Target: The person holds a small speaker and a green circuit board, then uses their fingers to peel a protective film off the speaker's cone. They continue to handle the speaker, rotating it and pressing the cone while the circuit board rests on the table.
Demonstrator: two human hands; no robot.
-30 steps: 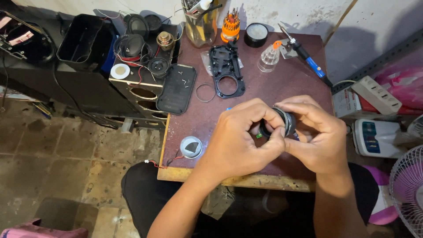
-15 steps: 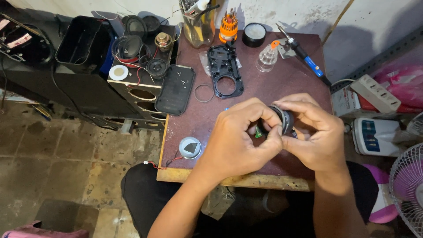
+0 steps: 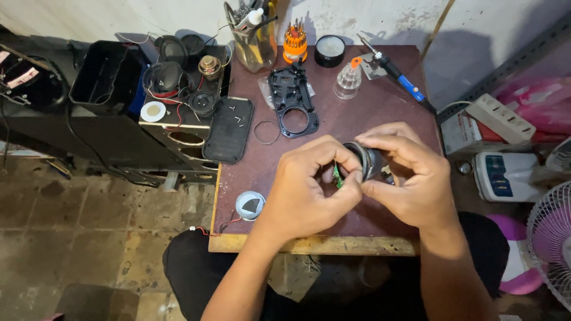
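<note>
While I look down from above, both my bare hands meet over the near middle of a small dark red table (image 3: 392,107). My left hand (image 3: 309,190) and my right hand (image 3: 410,184) are closed together around a small round speaker part (image 3: 364,160), a dark cylinder with a metal ring, held just above the table. My left thumb and forefinger pinch its near side; my right fingers curl over its top and far side. A bit of green circuit board (image 3: 337,176) shows between my left fingers, touching the part.

Everything else I place from that table. On its far middle lies a black plastic frame (image 3: 292,101) with a round hole, and just left of it a thin wire ring (image 3: 266,132). A flat black panel (image 3: 229,129) rests on the table's left edge. At the far edge stand a jar of tools (image 3: 253,32), an orange screwdriver set (image 3: 295,41), a round black tin (image 3: 329,50) and a clear small bottle (image 3: 348,80). A blue-handled soldering iron (image 3: 398,77) lies toward the far right corner. Near the front left corner sits a small round disc (image 3: 250,205) with red wire. Left of the table, several loose speaker cones (image 3: 166,77) sit on a dark cabinet. Right of the table lie a white power strip (image 3: 499,117) and a fan (image 3: 550,238).
</note>
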